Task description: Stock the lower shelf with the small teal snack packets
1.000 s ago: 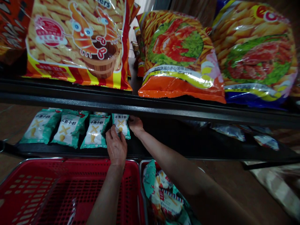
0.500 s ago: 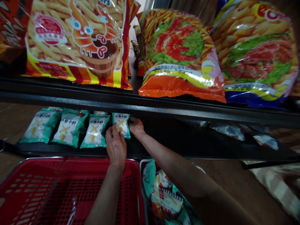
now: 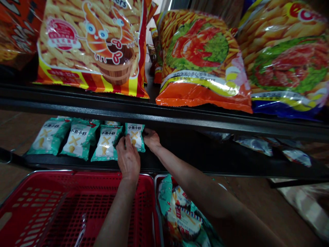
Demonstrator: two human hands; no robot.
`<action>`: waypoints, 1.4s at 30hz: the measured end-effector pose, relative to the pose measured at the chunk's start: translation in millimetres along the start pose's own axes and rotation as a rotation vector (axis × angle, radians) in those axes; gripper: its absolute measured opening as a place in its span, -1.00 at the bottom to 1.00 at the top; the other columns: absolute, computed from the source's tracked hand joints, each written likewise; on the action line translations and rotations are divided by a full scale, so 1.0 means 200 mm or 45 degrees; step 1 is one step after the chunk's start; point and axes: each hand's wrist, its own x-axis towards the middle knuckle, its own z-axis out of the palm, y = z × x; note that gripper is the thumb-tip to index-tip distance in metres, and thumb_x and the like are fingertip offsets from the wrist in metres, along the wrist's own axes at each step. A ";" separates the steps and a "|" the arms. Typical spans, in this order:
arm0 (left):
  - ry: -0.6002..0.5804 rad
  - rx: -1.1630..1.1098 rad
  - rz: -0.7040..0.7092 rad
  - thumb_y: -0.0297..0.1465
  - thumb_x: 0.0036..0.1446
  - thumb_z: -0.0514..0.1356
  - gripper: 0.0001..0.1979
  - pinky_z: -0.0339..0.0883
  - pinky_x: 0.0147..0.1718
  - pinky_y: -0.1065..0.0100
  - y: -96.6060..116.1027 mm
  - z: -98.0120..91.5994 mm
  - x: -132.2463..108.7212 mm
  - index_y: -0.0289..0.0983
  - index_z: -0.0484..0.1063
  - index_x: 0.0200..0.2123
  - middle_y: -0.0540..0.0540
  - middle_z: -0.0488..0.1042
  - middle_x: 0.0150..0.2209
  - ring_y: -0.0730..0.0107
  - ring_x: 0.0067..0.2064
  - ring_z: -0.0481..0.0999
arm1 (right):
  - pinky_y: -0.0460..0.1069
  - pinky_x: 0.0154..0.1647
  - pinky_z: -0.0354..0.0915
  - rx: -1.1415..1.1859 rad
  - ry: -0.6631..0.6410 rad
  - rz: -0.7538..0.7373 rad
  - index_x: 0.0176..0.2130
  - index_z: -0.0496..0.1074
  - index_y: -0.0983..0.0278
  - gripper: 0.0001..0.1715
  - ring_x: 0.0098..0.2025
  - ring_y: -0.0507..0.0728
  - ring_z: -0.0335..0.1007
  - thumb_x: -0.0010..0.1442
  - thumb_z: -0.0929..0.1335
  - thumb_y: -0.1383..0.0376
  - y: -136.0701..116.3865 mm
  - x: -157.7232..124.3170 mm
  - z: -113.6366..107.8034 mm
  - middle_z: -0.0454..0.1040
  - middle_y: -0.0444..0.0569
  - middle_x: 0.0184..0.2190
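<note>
A small green-and-white snack bag (image 3: 135, 132) stands on the dark lower shelf, fourth in a front row. My left hand (image 3: 128, 157) is at its left front side, fingers bent against the bag. At its right edge is my right hand (image 3: 152, 139), its fingertips partly hidden behind the bag. Both hands are closed about the bag from either side. Just left of it stand matching snack bags: one near my left hand (image 3: 106, 142), another beside it (image 3: 77, 139), and one at the row's far left (image 3: 47, 137).
Overhead runs the upper shelf's black edge (image 3: 164, 118), carrying large chip bags (image 3: 203, 58). Below my arms sit a red basket (image 3: 31, 178) and a second container with snack bags (image 3: 183, 219). Silvery packets (image 3: 296, 157) lie on the lower shelf's right.
The view has shifted slightly, so the shelves and bags appear a little further right. Both hands remain at the same snack bag, with little visible movement.
</note>
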 end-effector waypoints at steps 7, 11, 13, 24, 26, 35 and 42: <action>0.040 0.052 0.050 -0.53 0.18 -0.04 -0.58 0.23 0.03 0.02 0.02 -0.01 -0.04 -0.46 0.25 0.10 -0.42 0.26 0.06 0.04 0.11 0.26 | -0.09 -0.34 0.26 -0.053 -0.008 0.022 -0.20 0.49 0.18 -0.72 -0.22 0.12 0.47 0.10 0.27 0.25 -0.03 -0.01 -0.02 0.55 -0.05 -0.24; 0.004 0.098 0.098 -0.53 0.13 0.02 -0.58 0.16 0.07 -0.02 0.06 -0.02 -0.09 -0.42 0.28 0.08 -0.39 0.21 0.14 -0.03 0.17 0.19 | -0.05 -0.29 0.30 -0.041 0.015 0.025 -0.16 0.47 0.20 -0.69 -0.19 0.14 0.47 0.10 0.27 0.25 -0.03 -0.02 -0.01 0.54 -0.04 -0.20; -0.024 0.092 0.122 -0.53 0.11 0.04 -0.57 0.13 0.09 -0.05 0.08 -0.02 -0.10 -0.39 0.28 0.08 -0.37 0.19 0.17 -0.05 0.21 0.13 | -0.06 -0.23 0.32 0.029 0.032 0.013 -0.12 0.46 0.19 -0.67 -0.14 0.12 0.46 0.10 0.28 0.27 -0.02 -0.03 -0.01 0.53 -0.07 -0.15; -0.059 0.017 0.095 -0.50 0.07 0.10 -0.49 0.02 0.13 -0.18 0.08 0.00 -0.11 -0.30 0.24 0.13 -0.39 0.03 0.26 -0.13 0.29 -0.02 | -0.08 -0.07 0.31 0.140 0.034 0.000 -0.09 0.45 0.21 -0.65 -0.06 0.07 0.43 0.08 0.30 0.30 0.02 -0.06 -0.02 0.51 -0.08 -0.08; -0.059 0.002 0.092 -0.49 0.06 0.11 -0.48 0.02 0.13 -0.19 0.07 0.00 -0.11 -0.26 0.24 0.14 -0.35 0.05 0.26 -0.11 0.27 0.03 | -0.08 -0.09 0.31 0.098 0.042 -0.001 -0.11 0.46 0.20 -0.67 -0.07 0.08 0.44 0.09 0.30 0.30 0.01 -0.06 -0.02 0.52 -0.09 -0.09; -0.041 0.043 0.119 -0.53 0.06 0.09 -0.54 0.03 0.13 -0.16 0.05 0.00 -0.09 -0.34 0.29 0.08 -0.40 0.11 0.21 -0.10 0.25 0.07 | -0.08 -0.20 0.30 0.024 0.041 0.010 -0.17 0.47 0.18 -0.71 -0.13 0.09 0.45 0.09 0.28 0.30 -0.01 -0.07 -0.02 0.53 -0.11 -0.15; -0.019 -0.056 0.097 -0.57 0.06 0.04 -0.51 0.05 0.14 -0.11 0.05 -0.01 -0.10 -0.36 0.22 0.11 -0.39 0.15 0.20 -0.04 0.27 0.07 | -0.08 -0.17 0.30 0.023 0.012 0.047 -0.14 0.45 0.17 -0.70 -0.12 0.09 0.44 0.10 0.29 0.25 -0.02 -0.07 -0.02 0.53 -0.11 -0.15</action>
